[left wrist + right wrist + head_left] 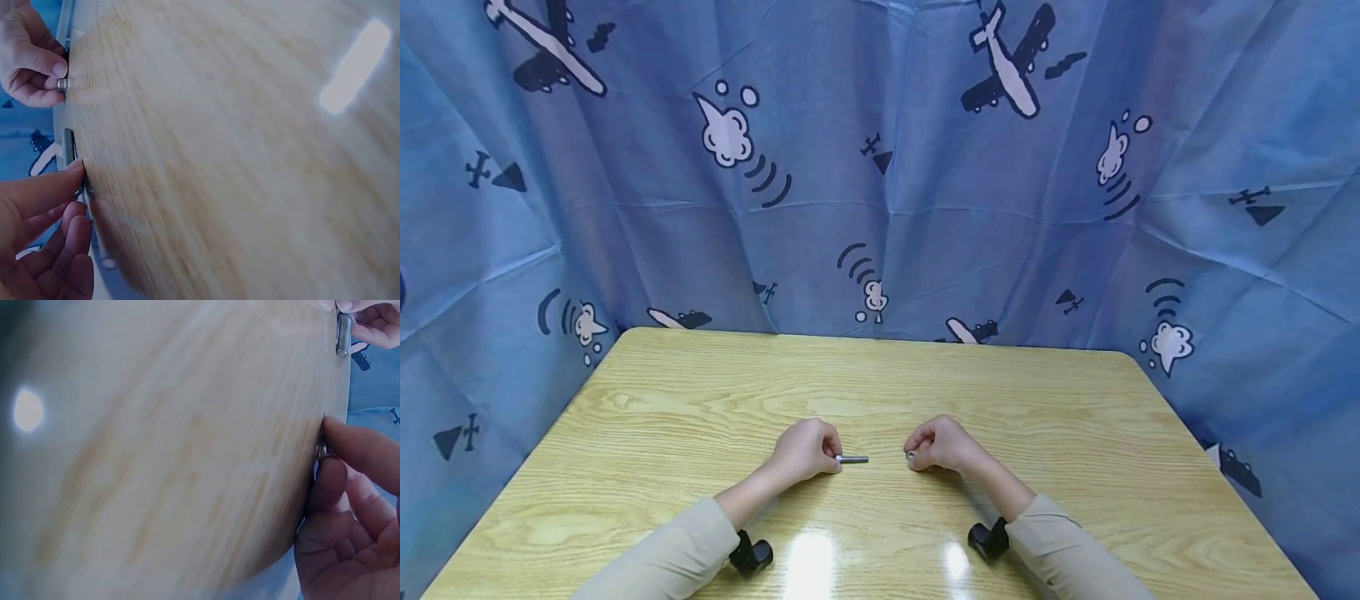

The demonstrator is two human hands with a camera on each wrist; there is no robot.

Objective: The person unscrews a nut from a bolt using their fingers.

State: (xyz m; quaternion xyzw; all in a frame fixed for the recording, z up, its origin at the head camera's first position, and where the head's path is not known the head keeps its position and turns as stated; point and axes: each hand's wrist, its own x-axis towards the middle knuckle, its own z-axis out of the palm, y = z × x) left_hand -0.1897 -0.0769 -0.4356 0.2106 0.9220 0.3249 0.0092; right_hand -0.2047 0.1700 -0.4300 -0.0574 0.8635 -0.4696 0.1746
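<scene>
A silver bolt point(854, 459) with a threaded shank points right from my left hand point(807, 450). The thumb and fingers pinch it at the head end, just above or on the table; which of the two I cannot tell. Across a short gap, my right hand point(943, 446) pinches a small metal nut point(912, 455) between thumb and forefinger. In the left wrist view the bolt's threads point(68, 147) show clearly, and the nut point(62, 85) peeks out under the other hand's thumb. Fingers mostly cover the nut point(321, 449) in the right wrist view.
The wooden table point(880, 383) spreads under both hands, with bright glare near its front. Dark wrist cameras point(751, 553) hang below the beige sleeves. A blue patterned curtain point(820, 167) stands behind and along both sides of the table.
</scene>
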